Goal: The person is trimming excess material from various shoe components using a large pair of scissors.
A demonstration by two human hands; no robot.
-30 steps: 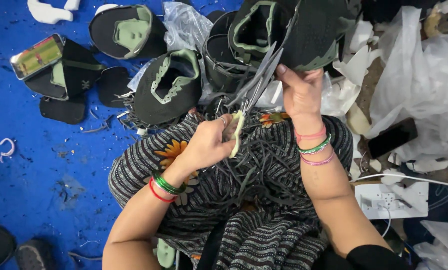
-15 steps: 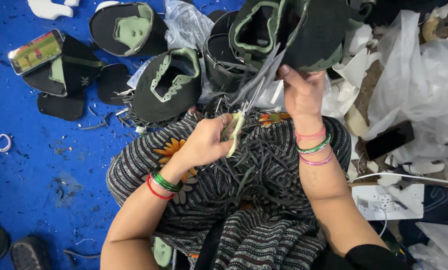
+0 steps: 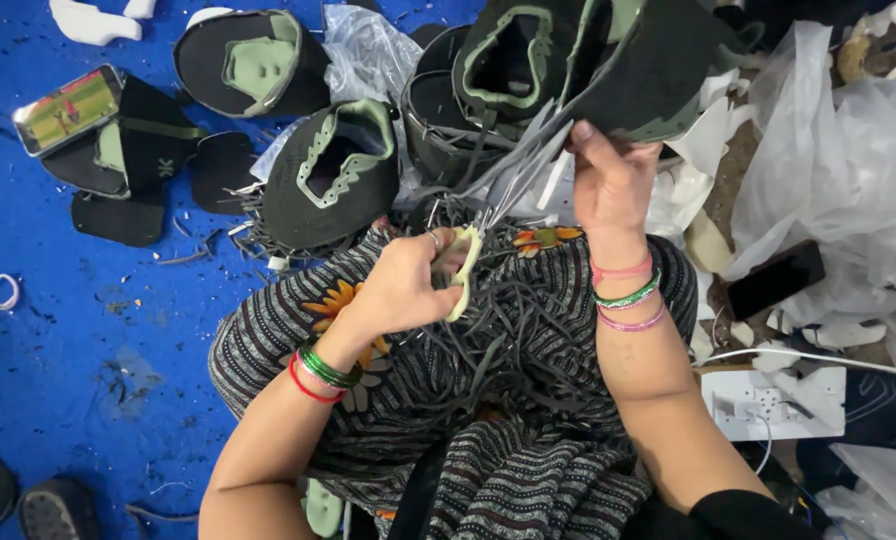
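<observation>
From the head view, the left hand [image 3: 403, 285] gripped pale-handled scissors [image 3: 465, 262] over the lap, blades at the grey trim of a black-and-green shoe upper [image 3: 628, 60], which the right hand [image 3: 608, 180] held raised above.

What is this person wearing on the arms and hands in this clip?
Both forearms are bare. The left hand has a ring on one of its fingers, with green and red bangles at its wrist. The right hand has pink and green bangles at its wrist, and a black sleeve edge shows near the elbow.
</observation>
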